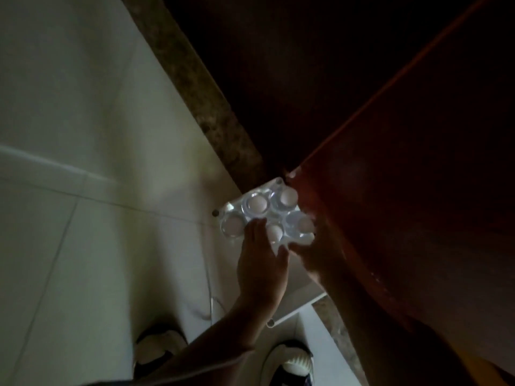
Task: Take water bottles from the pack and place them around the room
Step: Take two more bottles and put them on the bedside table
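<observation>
A shrink-wrapped pack of water bottles (257, 207) stands on the pale tiled floor, seen from straight above, with several white caps showing through the clear film. It sits in the corner against a dark reddish-brown cabinet. My left hand (262, 263) rests on the pack's near edge, fingers spread over the film beside one cap (274, 232). My right hand (306, 253) reaches in from the right and touches the pack's near right corner; its fingers are dim and partly hidden. No bottle is lifted out of the pack.
The dark cabinet front (404, 190) fills the right half and leaves little room there. A speckled stone skirting (211, 112) runs along the wall. My two shoes (156, 355) stand on the floor tiles (83, 246) below the pack. The scene is very dim.
</observation>
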A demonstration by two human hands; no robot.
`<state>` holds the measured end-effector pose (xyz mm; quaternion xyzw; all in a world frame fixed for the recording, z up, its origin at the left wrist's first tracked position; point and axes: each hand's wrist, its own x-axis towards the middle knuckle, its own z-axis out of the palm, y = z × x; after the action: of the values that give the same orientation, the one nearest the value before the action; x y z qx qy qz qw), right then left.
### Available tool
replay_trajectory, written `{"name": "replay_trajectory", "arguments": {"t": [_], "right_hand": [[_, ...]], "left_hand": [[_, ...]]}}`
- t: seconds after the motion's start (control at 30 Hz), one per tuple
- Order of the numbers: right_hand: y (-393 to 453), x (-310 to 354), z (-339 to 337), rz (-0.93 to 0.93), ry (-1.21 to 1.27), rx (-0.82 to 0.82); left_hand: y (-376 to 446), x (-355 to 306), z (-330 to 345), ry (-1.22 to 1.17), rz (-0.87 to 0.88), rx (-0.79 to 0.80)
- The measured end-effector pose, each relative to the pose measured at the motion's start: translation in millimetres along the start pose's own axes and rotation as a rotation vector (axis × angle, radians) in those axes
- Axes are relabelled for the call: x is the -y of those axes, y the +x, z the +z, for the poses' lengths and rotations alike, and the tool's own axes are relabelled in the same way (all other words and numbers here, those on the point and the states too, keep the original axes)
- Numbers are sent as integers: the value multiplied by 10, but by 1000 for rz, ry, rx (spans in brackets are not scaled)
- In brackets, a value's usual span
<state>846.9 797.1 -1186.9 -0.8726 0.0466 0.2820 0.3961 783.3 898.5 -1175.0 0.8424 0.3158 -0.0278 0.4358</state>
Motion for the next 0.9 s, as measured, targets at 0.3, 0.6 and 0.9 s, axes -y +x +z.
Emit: {"name": "replay_trajectory", "arguments": {"t": [0.3, 0.6, 0.9], "right_hand": [[422, -353, 199, -46, -41, -63], [-517, 737, -626, -167, 71, 21], [-1989, 3741, -2389, -438, 333, 154]], "left_hand": [[216, 355, 463, 36, -18, -148], [-285, -577, -917, 93, 202, -69], [-910, -3159, -3832, -281, 174, -95]]}}
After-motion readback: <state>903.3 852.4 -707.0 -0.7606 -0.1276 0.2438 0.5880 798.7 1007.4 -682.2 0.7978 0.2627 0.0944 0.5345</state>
